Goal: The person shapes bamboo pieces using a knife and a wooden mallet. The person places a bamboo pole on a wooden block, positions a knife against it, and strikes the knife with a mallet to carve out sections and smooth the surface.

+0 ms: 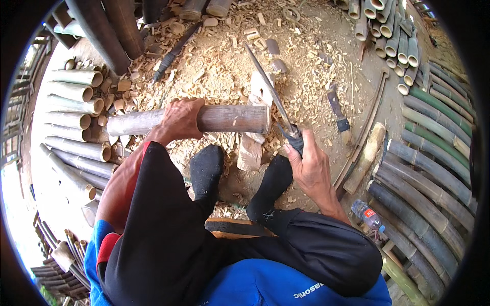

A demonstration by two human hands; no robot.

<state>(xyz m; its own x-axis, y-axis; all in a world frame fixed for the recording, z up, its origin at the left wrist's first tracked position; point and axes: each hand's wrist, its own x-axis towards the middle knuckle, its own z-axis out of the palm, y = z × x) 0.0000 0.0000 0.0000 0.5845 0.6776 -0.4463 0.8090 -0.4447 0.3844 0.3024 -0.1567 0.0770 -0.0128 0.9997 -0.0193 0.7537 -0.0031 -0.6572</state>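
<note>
The bamboo tube (pixel 235 119) seems stiff, best held mid-length, where left fingers (pixel 184 112) clamp it; right fingers (pixel 309 147) grip the knife (pixel 272 93).

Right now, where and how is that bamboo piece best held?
Probably around the middle of the bamboo piece, from above, where the left hand grips: it is straight and round, lies crosswise, and its right end is near the knife.

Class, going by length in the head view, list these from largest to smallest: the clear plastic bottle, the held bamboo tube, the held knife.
1. Bamboo tube, gripped by the left hand
2. Knife, gripped by the right hand
3. Plastic bottle, clearly shortest
</note>
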